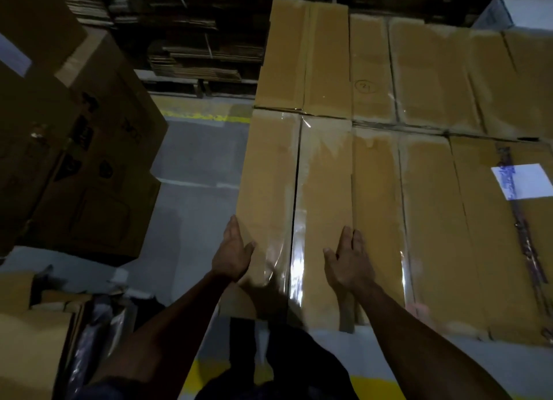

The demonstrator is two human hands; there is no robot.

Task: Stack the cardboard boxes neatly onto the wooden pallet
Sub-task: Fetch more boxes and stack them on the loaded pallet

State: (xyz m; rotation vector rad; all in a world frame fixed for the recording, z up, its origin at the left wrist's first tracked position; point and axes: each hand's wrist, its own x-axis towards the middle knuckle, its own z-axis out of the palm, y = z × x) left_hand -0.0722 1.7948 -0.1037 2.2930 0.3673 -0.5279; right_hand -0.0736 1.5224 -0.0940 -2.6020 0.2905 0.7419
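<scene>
Risk number one here, I'd say, is the nearest long box (287, 208) sliding off line. It lies at the left edge of the stack of boxes (434, 130), nothing but grey floor (194, 166) beside it, so a push that's heavier on one side could skew it or let its left side hang past whatever is underneath. I can't see the pallet at all, it's hidden under the cartons, so how much support that edge has is anyone's guess.

Second thing: the glossy clear tape (296, 259) along the top seam looks slick. A flat palm on it could slip rather than move the carton.

Hands: left hand (233, 250) has straight fingers set against the box's left edge, thumb lying over the top. Right hand (348, 259) lies flat and spread on top, just right of the seam. Neither is gripping anything, both just pressing.

Orientation: the box lies flat, long axis running straight away from the person, near end at their body, far end butted against the next box in line. Its neighbours to the right run the same way, side by side.

Tall cartons (89, 136) stand well apart on the left.
</scene>
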